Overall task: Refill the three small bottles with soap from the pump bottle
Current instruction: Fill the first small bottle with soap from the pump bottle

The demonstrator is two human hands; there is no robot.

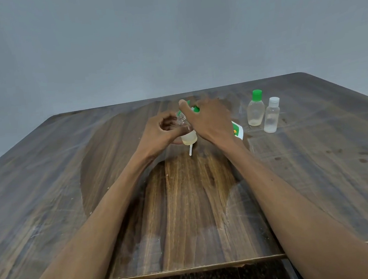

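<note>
Head view: left hand [159,130] grip clasps small bottle [185,130]; right hand [210,120] grip unclear.

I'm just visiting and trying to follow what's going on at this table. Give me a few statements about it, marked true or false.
1. The left hand holds a small clear bottle with no cap on it. True.
2. Both small bottles standing at the right have green caps. False: the green-capped bottle has one, but the white-capped bottle beside it does not.
3. The right hand rests flat on the table. False: it is raised over the held bottle, at a green pump part.
4. The held bottle has pale yellowish liquid in its lower part. True.
5. The two bottles at the right lie on their sides. False: both stand upright.
</note>
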